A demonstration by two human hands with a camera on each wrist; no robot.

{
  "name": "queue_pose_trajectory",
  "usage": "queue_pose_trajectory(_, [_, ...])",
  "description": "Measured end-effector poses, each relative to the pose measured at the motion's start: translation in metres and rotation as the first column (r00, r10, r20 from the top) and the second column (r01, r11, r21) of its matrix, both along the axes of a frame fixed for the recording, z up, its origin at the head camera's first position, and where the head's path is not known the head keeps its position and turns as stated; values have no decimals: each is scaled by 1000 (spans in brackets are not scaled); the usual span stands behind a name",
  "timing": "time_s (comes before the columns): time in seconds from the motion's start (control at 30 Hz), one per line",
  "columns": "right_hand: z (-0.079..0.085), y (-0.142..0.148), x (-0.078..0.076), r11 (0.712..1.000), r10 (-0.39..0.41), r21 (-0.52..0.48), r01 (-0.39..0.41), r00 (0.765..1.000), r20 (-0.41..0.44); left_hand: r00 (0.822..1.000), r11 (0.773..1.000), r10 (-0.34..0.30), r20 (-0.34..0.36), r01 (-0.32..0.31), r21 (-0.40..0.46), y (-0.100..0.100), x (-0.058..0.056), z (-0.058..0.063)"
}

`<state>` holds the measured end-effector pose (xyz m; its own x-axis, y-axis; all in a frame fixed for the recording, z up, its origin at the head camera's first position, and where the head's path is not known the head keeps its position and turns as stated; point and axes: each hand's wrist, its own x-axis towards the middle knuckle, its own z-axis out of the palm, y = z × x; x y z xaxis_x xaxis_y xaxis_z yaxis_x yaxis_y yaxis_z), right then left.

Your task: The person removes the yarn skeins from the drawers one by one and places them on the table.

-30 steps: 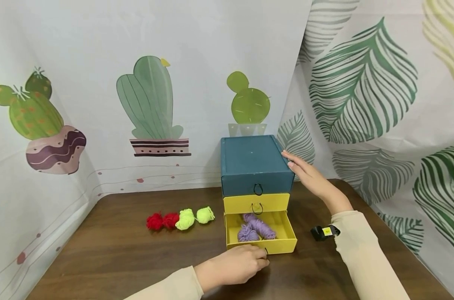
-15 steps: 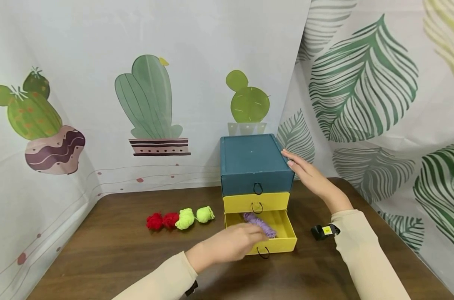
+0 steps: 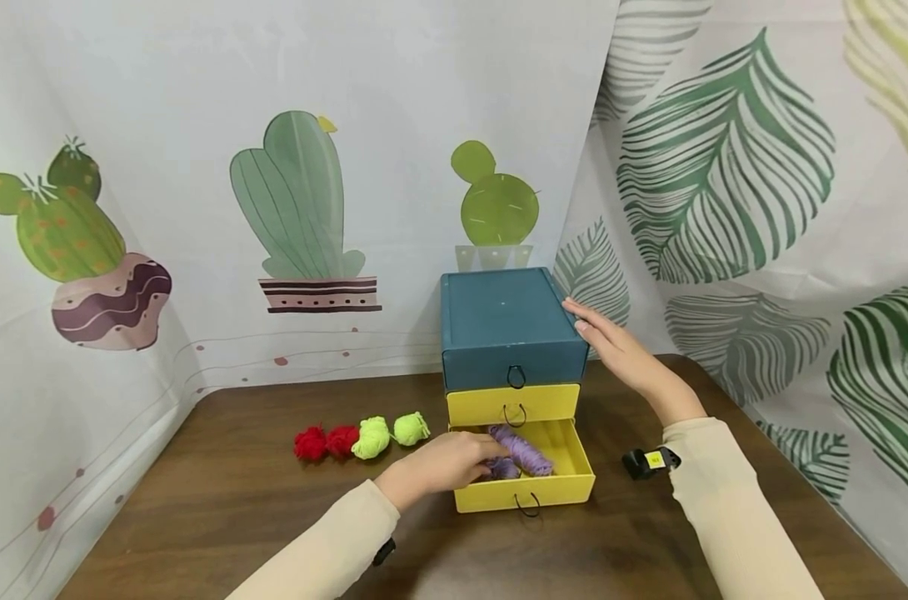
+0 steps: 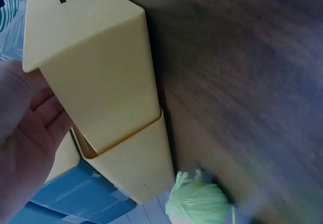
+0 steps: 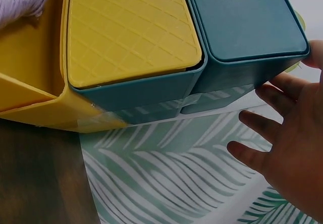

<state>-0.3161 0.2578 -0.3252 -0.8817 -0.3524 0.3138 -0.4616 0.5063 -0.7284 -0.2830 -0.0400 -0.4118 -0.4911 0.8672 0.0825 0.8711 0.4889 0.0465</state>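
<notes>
My left hand (image 3: 448,460) reaches over the left side of the pulled-out yellow drawer (image 3: 525,493). Its fingers touch a small purple yarn ball (image 3: 505,469); whether they grip it is hidden, since the drawer wall covers the fingertips in the left wrist view. Beside it in the drawer lies a longer purple yarn skein (image 3: 525,452). My right hand (image 3: 626,358), fingers extended, rests against the right top edge of the blue top drawer unit (image 3: 506,308). The right wrist view shows those fingers (image 5: 260,125) spread, some of them at the blue casing.
Left of the drawers, two red yarn balls (image 3: 310,444) and two lime-green yarn balls (image 3: 411,428) stand in a row on the brown table (image 3: 274,517). A pushed-in yellow drawer (image 3: 512,405) sits above the pulled-out one. A black wrist device (image 3: 649,462) shows by my right sleeve.
My left hand left the front of the yellow drawer, passed over its front wall and moved into its left side, onto the small purple yarn ball. My right hand has stayed put.
</notes>
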Motion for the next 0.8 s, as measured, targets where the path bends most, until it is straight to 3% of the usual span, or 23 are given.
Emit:
queue_pose_trajectory(0.3, [-2, 0, -2, 1000, -9, 10, 9, 1000, -5, 999, 994, -36, 13, 37, -105, 4, -8, 0])
queue_pose_trajectory(0.8, [-1, 0, -3, 1000, -17, 21, 17, 1000, -5, 992, 980, 70, -108, -88, -175, 13, -8, -7])
